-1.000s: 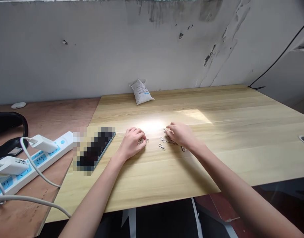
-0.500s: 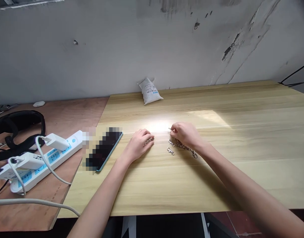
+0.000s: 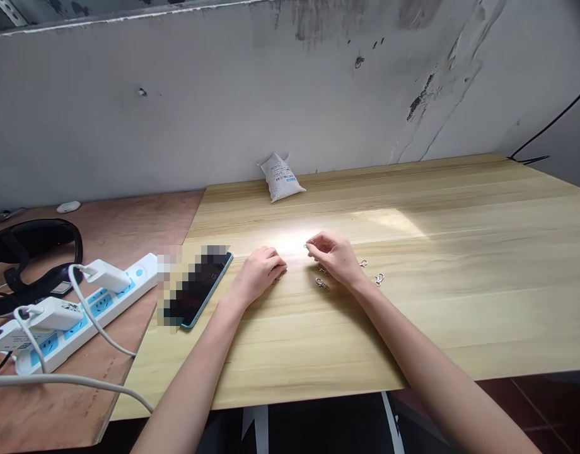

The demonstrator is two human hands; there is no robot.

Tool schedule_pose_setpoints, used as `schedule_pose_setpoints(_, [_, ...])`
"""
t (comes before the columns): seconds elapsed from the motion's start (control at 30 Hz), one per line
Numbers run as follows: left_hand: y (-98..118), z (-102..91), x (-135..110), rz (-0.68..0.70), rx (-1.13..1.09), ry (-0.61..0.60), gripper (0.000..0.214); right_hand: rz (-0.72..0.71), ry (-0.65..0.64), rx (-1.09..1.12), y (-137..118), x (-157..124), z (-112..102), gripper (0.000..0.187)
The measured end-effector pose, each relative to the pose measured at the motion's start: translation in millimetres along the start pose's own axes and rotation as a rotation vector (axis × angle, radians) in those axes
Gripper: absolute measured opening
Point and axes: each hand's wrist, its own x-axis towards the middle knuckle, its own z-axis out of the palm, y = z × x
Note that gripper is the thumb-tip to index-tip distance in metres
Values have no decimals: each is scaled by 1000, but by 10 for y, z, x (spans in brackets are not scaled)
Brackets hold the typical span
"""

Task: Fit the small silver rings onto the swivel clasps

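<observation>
My left hand rests curled on the pale wooden table, with a small metal swivel clasp showing under its fingertips. My right hand pinches a small metal piece between thumb and finger. Several loose silver lobster clasps lie just below and right of that hand, among them one clasp near the wrist and another farther right. Most of what the left hand holds is hidden.
A phone, partly pixelated, lies left of my left hand. A white sachet stands by the wall. On the lower plywood desk to the left are a power strip with white chargers and black headphones.
The clasps bunched in a chain under my right hand are now spread apart to the right. My right hand has moved left and lifted, and the view has shifted slightly.
</observation>
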Motion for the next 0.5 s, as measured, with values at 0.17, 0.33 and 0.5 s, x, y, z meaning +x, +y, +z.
schedule_pose_setpoints(0.17, [41,3,0,-8,-50,51,16,-23,-8,12,-5,-21,54,22])
schedule_pose_setpoints(0.33, [112,9,10,-79,-155,133,6,-2,-86,143,-11,-48,107,22])
schedule_pose_setpoints(0.5, [125,45,19,-72,-201,206,7,-10,-83,156,-6,-74,107,19])
